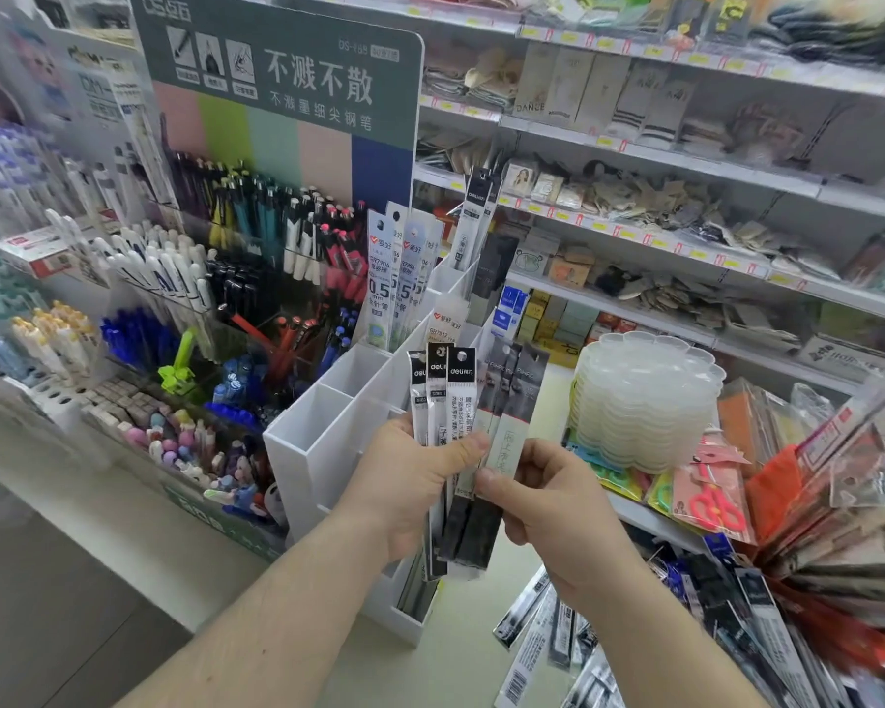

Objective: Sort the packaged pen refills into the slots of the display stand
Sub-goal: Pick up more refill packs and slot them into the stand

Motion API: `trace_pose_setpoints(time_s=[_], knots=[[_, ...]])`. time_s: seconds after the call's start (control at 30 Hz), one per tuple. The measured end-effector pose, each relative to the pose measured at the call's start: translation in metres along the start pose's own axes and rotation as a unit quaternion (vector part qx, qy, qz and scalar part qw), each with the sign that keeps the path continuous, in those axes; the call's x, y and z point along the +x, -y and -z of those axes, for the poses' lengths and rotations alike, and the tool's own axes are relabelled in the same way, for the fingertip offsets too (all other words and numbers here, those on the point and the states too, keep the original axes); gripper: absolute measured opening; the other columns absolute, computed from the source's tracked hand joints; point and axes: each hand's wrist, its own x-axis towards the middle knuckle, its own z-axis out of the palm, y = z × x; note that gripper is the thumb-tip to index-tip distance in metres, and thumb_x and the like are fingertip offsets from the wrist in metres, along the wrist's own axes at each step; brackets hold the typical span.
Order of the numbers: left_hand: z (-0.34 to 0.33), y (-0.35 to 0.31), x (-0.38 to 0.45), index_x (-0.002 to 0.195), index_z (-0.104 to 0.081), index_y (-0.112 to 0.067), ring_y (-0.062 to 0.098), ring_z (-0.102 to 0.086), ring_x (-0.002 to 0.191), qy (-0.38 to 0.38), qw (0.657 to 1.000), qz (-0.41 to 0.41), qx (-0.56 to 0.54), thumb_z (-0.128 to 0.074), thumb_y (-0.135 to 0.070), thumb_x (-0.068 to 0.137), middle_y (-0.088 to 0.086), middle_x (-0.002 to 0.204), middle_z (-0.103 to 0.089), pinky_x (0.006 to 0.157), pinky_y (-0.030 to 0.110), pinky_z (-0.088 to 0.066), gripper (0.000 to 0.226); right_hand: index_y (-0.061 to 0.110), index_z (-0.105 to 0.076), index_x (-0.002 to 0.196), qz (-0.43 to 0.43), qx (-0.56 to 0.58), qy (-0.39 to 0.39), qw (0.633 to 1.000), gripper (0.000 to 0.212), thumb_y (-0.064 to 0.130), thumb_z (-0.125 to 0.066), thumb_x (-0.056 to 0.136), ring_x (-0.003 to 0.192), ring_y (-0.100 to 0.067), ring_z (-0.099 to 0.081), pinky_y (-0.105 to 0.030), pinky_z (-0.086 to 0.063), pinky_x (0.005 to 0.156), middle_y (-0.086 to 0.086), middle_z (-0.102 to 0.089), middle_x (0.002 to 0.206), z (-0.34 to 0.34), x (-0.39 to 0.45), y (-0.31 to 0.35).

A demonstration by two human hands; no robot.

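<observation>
both hands, left (pixel 414 482) and right (pixel 558 508), pinch fanned refill packs (pixel 461 401); lower pack ends hidden.

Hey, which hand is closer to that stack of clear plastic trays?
Right. The right hand sits just below and left of the stack of clear trays, pinching a refill pack. The left hand is farther left, holding the refill packs.

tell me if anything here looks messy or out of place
Yes: a loose heap of black-and-white packaged refills lies splayed at the lower right, unsorted, while the white display stand's nearest slots stand empty.
</observation>
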Motion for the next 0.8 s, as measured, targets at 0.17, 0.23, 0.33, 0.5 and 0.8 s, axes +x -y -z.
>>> trace_pose_setpoints(time_s=[0.17,0.23,0.33,0.5,0.8], knots=[[0.001,0.005,-0.001,0.102,-0.068,-0.001,0.042,-0.074,0.083,-0.028,0.999,-0.013,0.020,-0.081,-0.016,0.062,0.022,0.094,-0.076,0.068,0.049,-0.059,0.045,0.010,-0.075,0.089,0.003,-0.053,0.018,0.998,0.004,0.007,-0.073,0.089,0.046,-0.014,-0.045,-0.025,-0.038,0.045,-0.008,-0.063,0.068,-0.004,-0.001,0.002],[0.001,0.007,-0.002,0.100,-0.069,-0.001,0.042,-0.074,0.081,-0.039,0.999,-0.012,0.025,-0.082,-0.016,0.063,0.022,0.092,-0.076,0.066,0.048,-0.059,0.042,0.011,-0.074,0.085,-0.005,-0.075,0.021,0.997,0.010,0.007,-0.068,0.093,0.048,-0.015,-0.052,-0.026,-0.043,0.046,-0.006,-0.065,0.067,-0.008,-0.002,0.004],[0.003,0.007,-0.001,0.097,-0.071,-0.004,0.037,-0.074,0.077,-0.041,0.998,-0.013,0.037,-0.081,-0.012,0.070,0.019,0.091,-0.077,0.064,0.040,-0.058,0.030,0.012,-0.070,0.087,-0.034,-0.058,0.037,0.997,0.019,0.007,-0.057,0.100,0.050,-0.016,-0.059,-0.027,-0.051,0.050,-0.002,-0.068,0.066,-0.013,-0.003,0.008],[0.004,0.001,-0.002,0.088,-0.077,-0.011,0.031,-0.075,0.077,-0.014,0.998,-0.016,0.061,-0.081,-0.025,0.061,0.016,0.091,-0.077,0.063,0.035,-0.057,0.030,0.009,-0.068,0.091,-0.052,-0.017,0.050,0.997,0.014,0.009,-0.057,0.100,0.052,-0.018,-0.063,-0.028,-0.055,0.052,-0.003,-0.069,0.066,-0.010,-0.003,0.012],[-0.002,-0.031,0.012,0.078,-0.075,-0.016,0.015,-0.073,0.068,-0.044,0.992,-0.054,0.107,-0.081,-0.030,0.063,0.002,0.077,-0.077,0.057,0.030,-0.057,0.022,0.002,-0.072,0.095,0.013,0.040,0.006,0.999,0.007,0.000,-0.069,0.088,0.054,-0.017,-0.062,-0.024,-0.052,0.051,-0.013,-0.071,0.074,0.007,0.022,0.038]])
